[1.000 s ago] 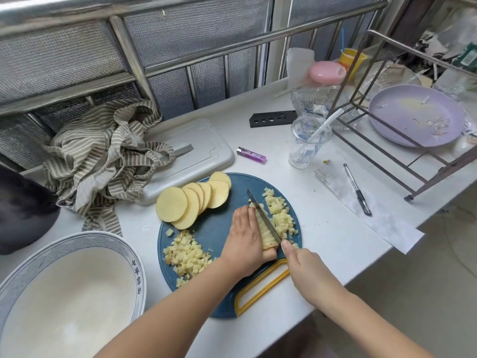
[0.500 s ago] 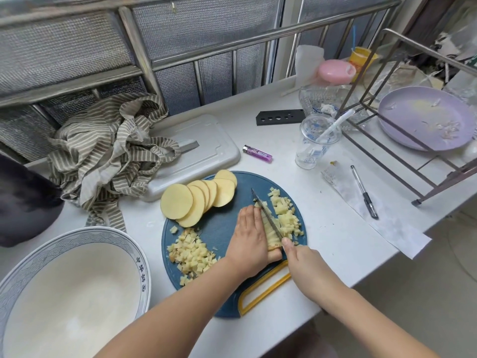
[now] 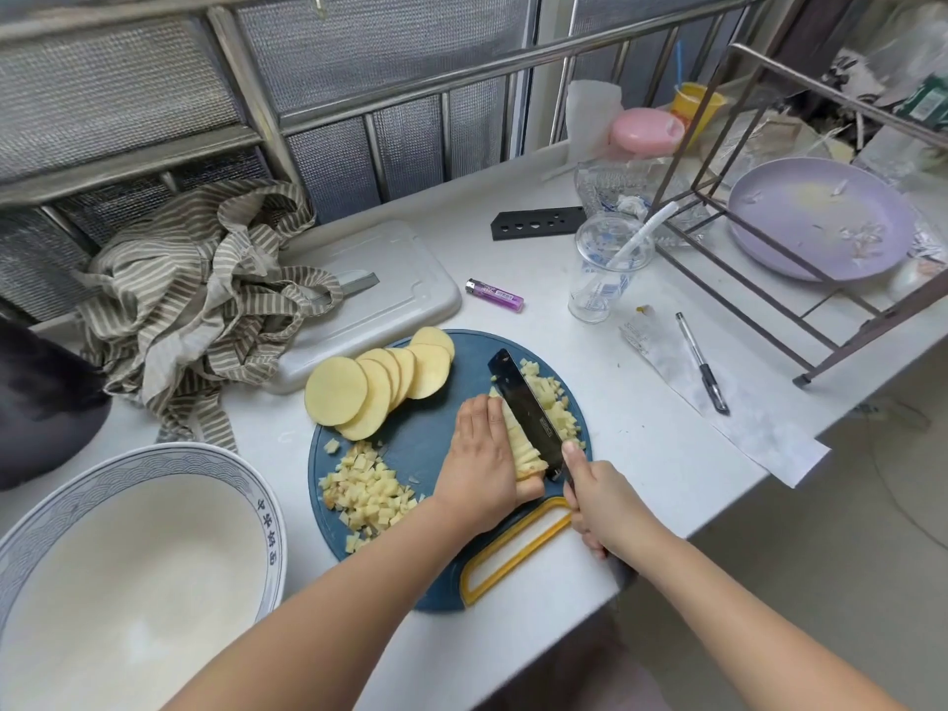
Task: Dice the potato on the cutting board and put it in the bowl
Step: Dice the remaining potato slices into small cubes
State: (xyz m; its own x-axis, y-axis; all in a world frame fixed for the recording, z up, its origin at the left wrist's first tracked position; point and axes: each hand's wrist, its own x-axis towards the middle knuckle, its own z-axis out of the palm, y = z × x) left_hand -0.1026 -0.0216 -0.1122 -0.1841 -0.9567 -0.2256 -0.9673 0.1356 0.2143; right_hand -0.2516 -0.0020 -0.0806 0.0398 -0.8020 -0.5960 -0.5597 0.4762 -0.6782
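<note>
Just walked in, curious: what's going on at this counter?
A person is dicing potato on the blue cutting board. The left hand presses a bundle of potato strips flat while the right hand grips a knife, blade against the strips. Diced potato lies in a left pile and a right pile, round slices wait uncut, and the big bowl holds no potato yet.

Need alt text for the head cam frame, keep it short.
A right hand holds a knife against potato strips that the left hand presses onto a round blue cutting board. Fanned potato slices and diced potato lie on the board. A large white bowl at the left holds no potato.
</note>
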